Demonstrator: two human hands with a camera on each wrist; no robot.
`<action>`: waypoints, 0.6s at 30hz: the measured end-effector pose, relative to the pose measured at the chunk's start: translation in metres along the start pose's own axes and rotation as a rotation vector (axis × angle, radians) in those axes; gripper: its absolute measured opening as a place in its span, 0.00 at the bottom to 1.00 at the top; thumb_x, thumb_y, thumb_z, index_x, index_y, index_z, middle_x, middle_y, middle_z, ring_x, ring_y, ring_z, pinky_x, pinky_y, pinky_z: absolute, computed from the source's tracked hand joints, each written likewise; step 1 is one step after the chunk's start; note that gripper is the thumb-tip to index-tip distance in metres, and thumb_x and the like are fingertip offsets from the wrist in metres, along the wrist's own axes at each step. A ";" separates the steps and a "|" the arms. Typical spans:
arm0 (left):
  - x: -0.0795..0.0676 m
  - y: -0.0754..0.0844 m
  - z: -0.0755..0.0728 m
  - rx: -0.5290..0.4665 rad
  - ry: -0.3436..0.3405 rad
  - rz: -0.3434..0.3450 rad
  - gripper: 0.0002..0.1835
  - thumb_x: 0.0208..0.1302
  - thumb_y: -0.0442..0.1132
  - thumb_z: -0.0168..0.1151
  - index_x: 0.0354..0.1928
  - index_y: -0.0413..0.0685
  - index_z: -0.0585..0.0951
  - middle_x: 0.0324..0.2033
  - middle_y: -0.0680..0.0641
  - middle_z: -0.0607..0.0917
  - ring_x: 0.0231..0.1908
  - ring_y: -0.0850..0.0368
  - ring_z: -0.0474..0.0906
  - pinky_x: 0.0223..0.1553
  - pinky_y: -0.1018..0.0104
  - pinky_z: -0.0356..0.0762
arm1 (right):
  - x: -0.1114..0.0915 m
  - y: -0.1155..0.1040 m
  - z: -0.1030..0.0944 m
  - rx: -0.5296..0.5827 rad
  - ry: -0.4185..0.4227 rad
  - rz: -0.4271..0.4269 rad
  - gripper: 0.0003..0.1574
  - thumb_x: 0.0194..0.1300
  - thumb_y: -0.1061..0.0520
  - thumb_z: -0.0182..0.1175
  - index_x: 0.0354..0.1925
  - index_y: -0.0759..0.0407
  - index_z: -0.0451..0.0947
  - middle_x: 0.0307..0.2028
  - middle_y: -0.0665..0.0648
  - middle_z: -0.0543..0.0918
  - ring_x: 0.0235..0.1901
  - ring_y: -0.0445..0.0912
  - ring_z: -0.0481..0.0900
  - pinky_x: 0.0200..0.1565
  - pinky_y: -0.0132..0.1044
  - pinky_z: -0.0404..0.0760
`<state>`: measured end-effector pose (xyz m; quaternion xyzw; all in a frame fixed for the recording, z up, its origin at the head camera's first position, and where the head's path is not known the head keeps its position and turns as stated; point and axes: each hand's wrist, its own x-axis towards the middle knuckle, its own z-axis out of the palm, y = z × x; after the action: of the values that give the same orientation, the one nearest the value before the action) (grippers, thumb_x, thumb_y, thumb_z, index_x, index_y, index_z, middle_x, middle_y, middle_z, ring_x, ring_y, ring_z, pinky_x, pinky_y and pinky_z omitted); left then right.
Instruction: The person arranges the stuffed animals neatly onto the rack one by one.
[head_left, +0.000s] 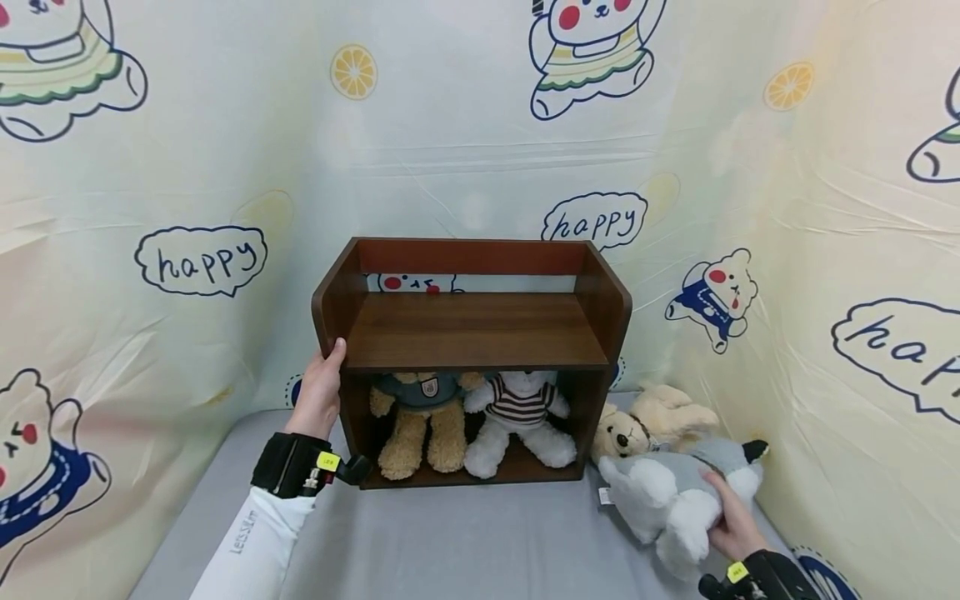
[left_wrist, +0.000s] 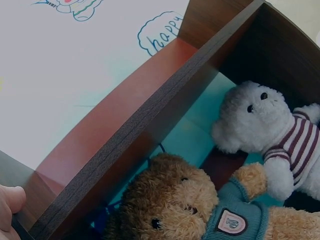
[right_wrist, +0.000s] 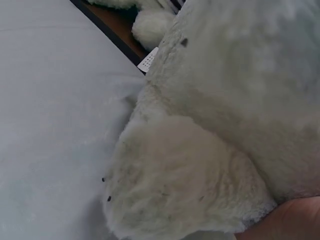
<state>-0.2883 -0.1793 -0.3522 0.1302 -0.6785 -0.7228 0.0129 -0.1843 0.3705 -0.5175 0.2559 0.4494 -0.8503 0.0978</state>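
Note:
A dark brown wooden shelf point(head_left: 480, 329) stands near the back of the grey surface. My left hand point(head_left: 318, 393) grips its left side panel, thumb on the front edge. In the lower compartment sit a tan teddy bear point(head_left: 425, 429) in a teal top and a white teddy bear point(head_left: 520, 421) in a striped shirt. To the right of the shelf, my right hand point(head_left: 733, 518) holds a grey and white plush toy point(head_left: 660, 492) by its side. Its white fur point(right_wrist: 175, 180) fills much of the right wrist view. Behind it lies a cream plush dog point(head_left: 663, 417), partly covered.
Grey cloth point(head_left: 465, 542) covers the surface in front of the shelf. A printed fabric curtain point(head_left: 450, 167) with bears and "happy" bubbles rises behind and at both sides. The shelf's upper board point(head_left: 472, 329) bears nothing.

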 end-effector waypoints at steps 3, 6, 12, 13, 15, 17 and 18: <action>0.000 -0.001 0.000 0.006 0.006 0.000 0.40 0.66 0.61 0.39 0.71 0.51 0.38 0.71 0.48 0.36 0.68 0.48 0.32 0.64 0.45 0.28 | -0.004 -0.004 0.005 -0.037 -0.030 -0.037 0.14 0.66 0.46 0.50 0.45 0.46 0.59 0.34 0.40 0.74 0.38 0.32 0.72 0.48 0.26 0.70; 0.000 -0.001 0.000 0.010 0.008 0.003 0.40 0.65 0.61 0.39 0.71 0.51 0.39 0.71 0.48 0.37 0.68 0.48 0.33 0.64 0.45 0.29 | -0.007 -0.007 0.009 -0.084 -0.022 -0.060 0.14 0.66 0.46 0.49 0.46 0.45 0.58 0.36 0.39 0.71 0.38 0.32 0.71 0.48 0.26 0.70; 0.000 -0.001 0.001 0.011 0.008 0.001 0.40 0.66 0.61 0.38 0.71 0.51 0.38 0.71 0.47 0.37 0.68 0.48 0.34 0.65 0.45 0.30 | -0.012 -0.012 0.017 -0.294 0.006 -0.125 0.26 0.66 0.43 0.47 0.56 0.45 0.51 0.50 0.46 0.58 0.39 0.30 0.68 0.47 0.25 0.68; -0.001 -0.001 0.001 0.010 0.008 -0.001 0.40 0.66 0.61 0.38 0.71 0.52 0.38 0.71 0.48 0.37 0.68 0.48 0.33 0.65 0.45 0.30 | -0.013 -0.012 0.019 -0.323 0.011 -0.144 0.28 0.66 0.43 0.47 0.59 0.46 0.49 0.52 0.48 0.56 0.39 0.30 0.67 0.47 0.25 0.68; -0.001 0.000 0.001 0.008 0.007 -0.003 0.40 0.66 0.60 0.38 0.71 0.52 0.39 0.71 0.48 0.36 0.68 0.48 0.33 0.64 0.45 0.29 | -0.016 -0.013 0.022 -0.381 0.027 -0.173 0.37 0.66 0.43 0.47 0.65 0.50 0.44 0.57 0.52 0.53 0.41 0.31 0.65 0.46 0.25 0.67; -0.001 0.000 0.001 0.007 0.006 -0.004 0.39 0.66 0.60 0.38 0.71 0.53 0.39 0.71 0.49 0.36 0.69 0.48 0.32 0.64 0.45 0.29 | -0.019 -0.014 0.026 -0.410 0.046 -0.196 0.46 0.65 0.44 0.49 0.68 0.58 0.36 0.61 0.57 0.49 0.46 0.34 0.63 0.46 0.25 0.66; -0.001 0.000 0.001 0.007 0.005 -0.003 0.39 0.66 0.61 0.38 0.71 0.53 0.39 0.71 0.49 0.36 0.69 0.49 0.32 0.64 0.45 0.28 | -0.021 -0.015 0.027 -0.421 0.062 -0.204 0.49 0.65 0.44 0.49 0.68 0.61 0.33 0.63 0.59 0.47 0.50 0.37 0.62 0.47 0.26 0.66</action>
<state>-0.2872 -0.1784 -0.3518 0.1332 -0.6807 -0.7202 0.0130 -0.1820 0.3553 -0.4834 0.2092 0.6431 -0.7351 0.0488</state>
